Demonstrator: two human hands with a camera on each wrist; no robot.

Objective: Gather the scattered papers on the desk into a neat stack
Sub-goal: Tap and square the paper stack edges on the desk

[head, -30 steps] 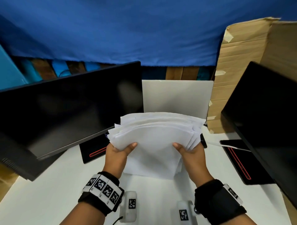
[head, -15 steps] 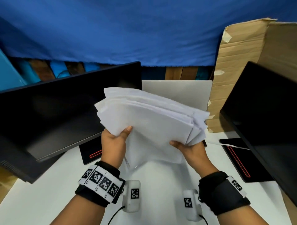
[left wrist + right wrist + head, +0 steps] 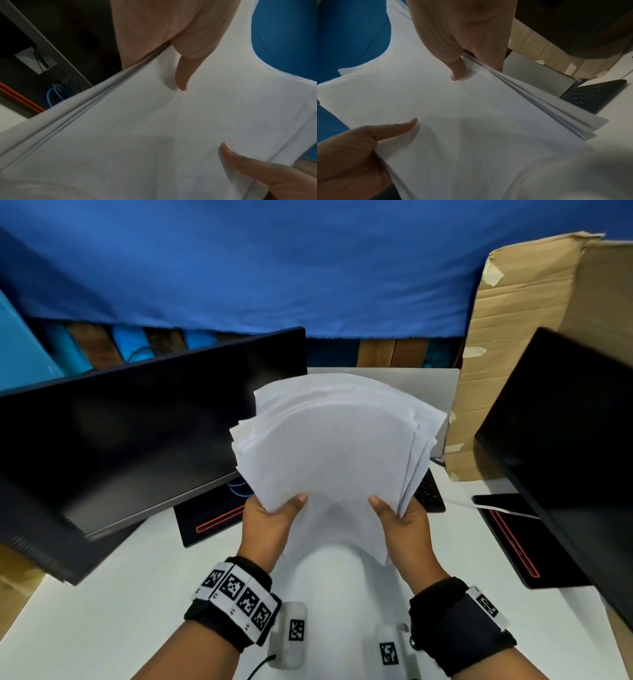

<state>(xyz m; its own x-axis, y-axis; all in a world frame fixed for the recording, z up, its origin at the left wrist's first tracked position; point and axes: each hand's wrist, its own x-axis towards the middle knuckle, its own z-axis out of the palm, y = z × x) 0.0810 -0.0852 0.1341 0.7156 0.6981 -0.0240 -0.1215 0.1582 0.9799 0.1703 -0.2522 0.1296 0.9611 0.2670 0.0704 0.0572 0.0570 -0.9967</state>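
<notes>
A sheaf of several white papers (image 3: 335, 446) is held upright above the white desk (image 3: 102, 594), its edges fanned and uneven. My left hand (image 3: 270, 518) grips the lower left edge, thumb on the front sheet. My right hand (image 3: 400, 518) grips the lower right edge the same way. In the left wrist view the papers (image 3: 154, 128) fill the frame, with my left thumb (image 3: 183, 75) pressed on them. In the right wrist view the papers (image 3: 453, 115) show loose layered edges beside my right thumb (image 3: 457, 70).
A dark monitor (image 3: 137, 433) stands at the left and another monitor (image 3: 565, 446) at the right. A black keyboard (image 3: 428, 491) lies behind the papers. A cardboard box (image 3: 513, 354) is at the back right, a grey board (image 3: 428, 385) leans behind.
The sheaf was tilted to the left half a second ago; now it stands level and more upright between both hands, raised higher than a second ago.
</notes>
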